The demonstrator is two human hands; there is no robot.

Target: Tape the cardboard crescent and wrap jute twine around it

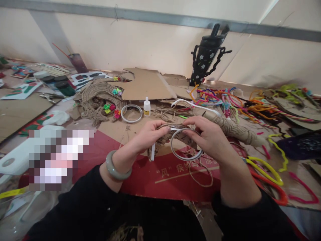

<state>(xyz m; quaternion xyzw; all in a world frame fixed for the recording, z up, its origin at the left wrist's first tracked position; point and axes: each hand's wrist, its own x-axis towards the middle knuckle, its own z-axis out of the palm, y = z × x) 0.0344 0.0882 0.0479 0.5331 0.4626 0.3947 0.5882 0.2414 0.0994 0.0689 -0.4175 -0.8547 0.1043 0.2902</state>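
My left hand (147, 135) pinches a jute-wrapped arch piece (175, 129) at its left end, where a white strip (152, 152) hangs down. My right hand (209, 137) grips the same piece from the right, together with a white tape ring (185, 156) that hangs below the fingers. A loose jute string (200, 177) trails under the ring over the red-printed cardboard (160, 177). A grey-green bangle (112, 167) sits on my left wrist. Both sleeves are black.
Behind my hands lie a second tape ring (131, 113), a small glue bottle (146, 107), a jute rainbow with small flowers (100, 98), a thick twine roll (233, 129) and a pile of coloured pipe cleaners (225, 98). A black flowered bottle (204, 63) stands by the wall.
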